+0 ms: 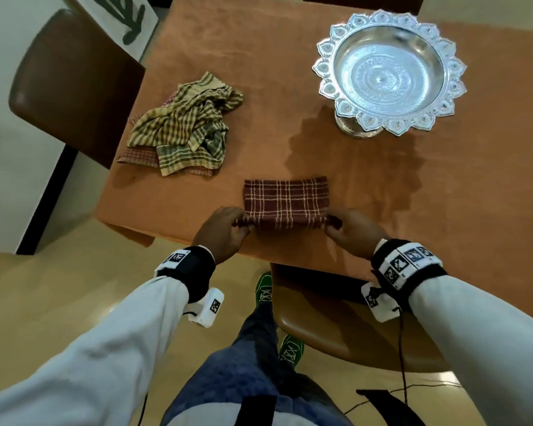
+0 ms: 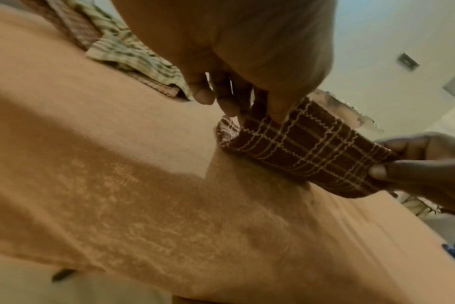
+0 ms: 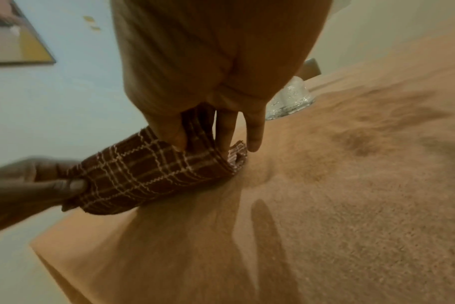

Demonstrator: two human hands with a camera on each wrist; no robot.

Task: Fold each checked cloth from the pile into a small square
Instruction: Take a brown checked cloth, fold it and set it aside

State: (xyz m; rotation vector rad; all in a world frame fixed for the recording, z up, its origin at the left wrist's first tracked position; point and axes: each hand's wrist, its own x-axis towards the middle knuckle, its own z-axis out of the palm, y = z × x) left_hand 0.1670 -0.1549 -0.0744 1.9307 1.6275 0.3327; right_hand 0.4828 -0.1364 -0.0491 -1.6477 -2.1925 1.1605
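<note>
A maroon checked cloth (image 1: 285, 198) lies as a folded strip on the orange-covered table (image 1: 382, 186), near its front edge. My left hand (image 1: 228, 230) pinches the cloth's near-left corner, and my right hand (image 1: 350, 227) pinches the near-right corner; the near edge is lifted and curled up off the table. The left wrist view shows my left hand (image 2: 257, 107) with its thumb and fingers clamped on the maroon cloth (image 2: 307, 148). In the right wrist view my right hand (image 3: 195, 131) pinches the maroon cloth (image 3: 143, 172). A pile of yellow-green and pink checked cloths (image 1: 185, 127) lies at the table's left.
An ornate silver pedestal bowl (image 1: 388, 69) stands at the back right of the table. A brown chair (image 1: 71, 84) sits off the table's left side, and another chair seat (image 1: 336, 318) is under the front edge by my legs.
</note>
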